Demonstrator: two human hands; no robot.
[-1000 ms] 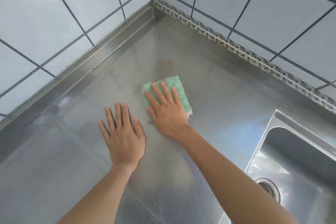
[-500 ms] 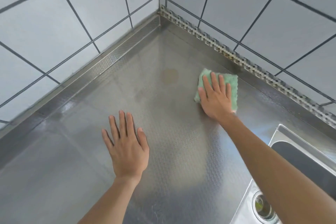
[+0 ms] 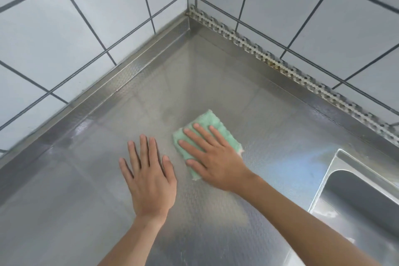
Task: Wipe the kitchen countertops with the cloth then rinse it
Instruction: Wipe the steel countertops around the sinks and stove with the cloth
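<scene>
A green cloth (image 3: 207, 122) with a pinkish underside lies flat on the steel countertop (image 3: 216, 75), in its middle. My right hand (image 3: 212, 158) presses down on the cloth with fingers spread, covering its near half. Just left of it, my left hand (image 3: 151, 176) rests flat on the bare steel, fingers apart, holding nothing. A small gap separates the two hands.
White tiled walls (image 3: 64, 28) meet in a corner behind the counter, with a raised steel rim along the left and a perforated strip (image 3: 278, 63) along the right wall. A steel sink (image 3: 362, 196) is set into the counter at the right.
My right hand has slid the cloth back from near the right wall toward the middle of the counter, beside my left hand. The left hand stayed planted.
</scene>
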